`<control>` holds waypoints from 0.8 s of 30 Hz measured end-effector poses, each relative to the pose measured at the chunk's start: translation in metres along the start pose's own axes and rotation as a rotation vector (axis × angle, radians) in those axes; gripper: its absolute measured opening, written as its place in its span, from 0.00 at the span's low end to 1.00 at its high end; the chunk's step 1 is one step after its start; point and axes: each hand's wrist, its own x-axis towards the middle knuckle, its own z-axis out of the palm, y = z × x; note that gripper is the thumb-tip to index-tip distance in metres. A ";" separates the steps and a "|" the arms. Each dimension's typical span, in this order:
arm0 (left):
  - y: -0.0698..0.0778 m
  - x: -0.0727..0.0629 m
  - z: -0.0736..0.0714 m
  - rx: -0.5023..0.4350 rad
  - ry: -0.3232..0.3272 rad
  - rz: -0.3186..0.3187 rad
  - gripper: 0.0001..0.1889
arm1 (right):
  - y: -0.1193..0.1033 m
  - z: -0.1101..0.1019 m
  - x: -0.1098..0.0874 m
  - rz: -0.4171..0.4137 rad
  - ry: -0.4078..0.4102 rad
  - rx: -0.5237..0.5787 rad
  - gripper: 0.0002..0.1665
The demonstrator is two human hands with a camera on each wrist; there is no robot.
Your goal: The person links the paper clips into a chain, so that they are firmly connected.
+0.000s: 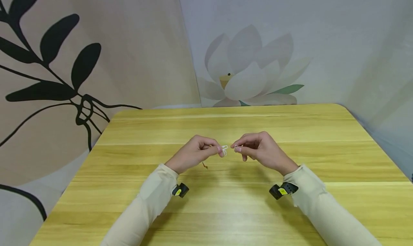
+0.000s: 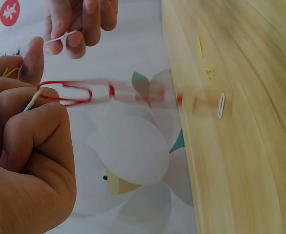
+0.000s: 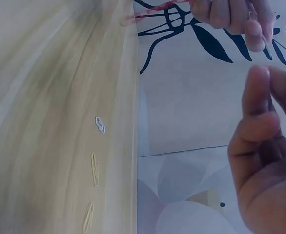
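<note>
A white paper clip [image 2: 33,99] is pinched by the left hand [image 1: 196,152], red clips [image 2: 111,91] dangled below it; another white clip [image 2: 56,40] is pinched by the nearby right hand [image 1: 262,152].

White paper clips [image 1: 224,152], cream sleeves [image 1: 146,199], yellow wood-grained tabletop [image 1: 226,210]. Head view: black leaves [image 1: 59,38] on beige backdrop [image 1: 138,52] at ten o'clock, pale lotus [image 1: 251,77] toward one. Left wrist view: red paper clips [image 2: 112,91]; yellow paper clips [image 2: 210,73] at two o'clock.
</note>
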 end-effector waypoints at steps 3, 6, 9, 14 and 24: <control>0.002 -0.001 0.001 0.006 0.003 -0.006 0.12 | -0.001 0.002 0.000 0.002 0.012 0.005 0.08; 0.002 -0.001 0.003 0.005 -0.002 -0.001 0.12 | -0.003 0.003 0.000 -0.021 0.037 0.022 0.08; 0.001 0.000 0.003 0.002 -0.008 0.013 0.13 | -0.006 0.004 0.000 -0.048 0.058 0.043 0.08; -0.002 0.002 0.005 -0.002 -0.021 0.032 0.13 | -0.011 0.005 -0.001 -0.086 0.072 0.045 0.08; 0.001 0.005 0.008 -0.034 -0.041 0.032 0.14 | -0.017 0.010 -0.001 -0.174 0.141 -0.012 0.06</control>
